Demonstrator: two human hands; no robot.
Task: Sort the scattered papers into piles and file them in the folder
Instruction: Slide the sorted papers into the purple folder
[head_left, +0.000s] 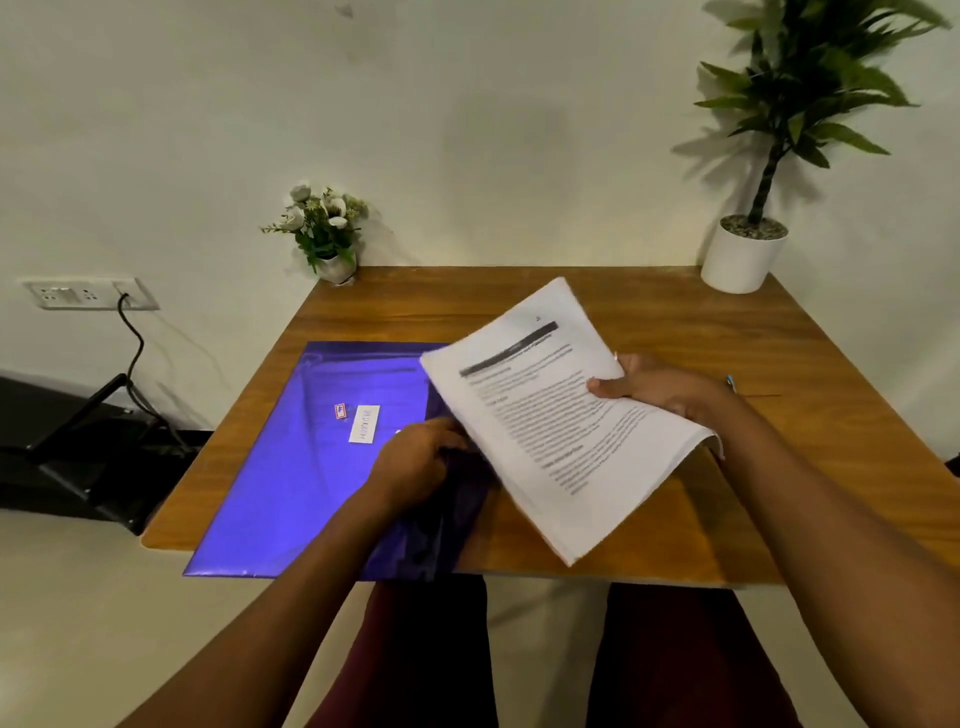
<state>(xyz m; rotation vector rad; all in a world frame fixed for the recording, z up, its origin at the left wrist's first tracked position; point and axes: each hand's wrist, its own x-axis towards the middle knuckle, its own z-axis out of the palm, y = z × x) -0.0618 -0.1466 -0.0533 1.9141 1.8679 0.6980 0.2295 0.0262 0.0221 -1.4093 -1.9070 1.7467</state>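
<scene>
A square brown wooden table (779, 364) stands against a plain off-white wall (467, 130) and carries everything in play. On its left half lies a shiny violet-blue plastic folder (311, 467), flat, its near corner poking out over the table edge, with a small white label on the cover. Over its right edge hangs a thick stack of white printed papers (545, 415), squared up, tilted and held clear of the wood, probably angled so that it can slide in sideways. The right hand (660, 387) grips the stack's right edge, thumb pressed on the top sheet and fingers curled underneath. The left hand (415, 457) has its fingers curled round the folder's right edge, where the plastic rucks up dark; it seems to be lifting the cover to make a mouth. No loose sheets show on the table, so the sorting looks finished and the filing is the step in hand. At the back right corner stands a tall green plant in a white pot (743, 254), at the back left a little pot of white flowers (324, 228). A white wall socket (88, 293) feeds a black cable (136, 353).
</scene>
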